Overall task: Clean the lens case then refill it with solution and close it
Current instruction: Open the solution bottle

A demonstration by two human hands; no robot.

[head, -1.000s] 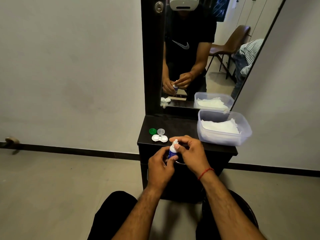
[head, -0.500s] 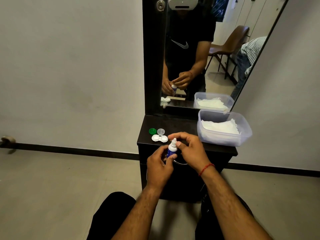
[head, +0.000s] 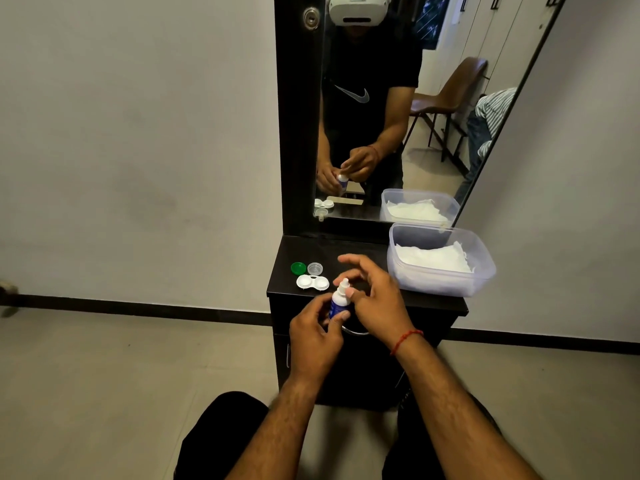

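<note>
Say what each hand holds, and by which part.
Left hand grips the solution bottle by its blue body. Right hand, spread open beside the nozzle, holds nothing visible.

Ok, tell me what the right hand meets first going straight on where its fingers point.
Likely the white tip of the solution bottle gripped by the left hand, just left of the right hand. The lens case lies beyond; depth is unclear.

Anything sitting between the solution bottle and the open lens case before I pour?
Nothing visible does. The left hand holds the bottle just right of the lens case, whose two wells lie uncovered. The right hand is at the bottle's tip, away from the case. The green cap and clear cap lie behind it.
</note>
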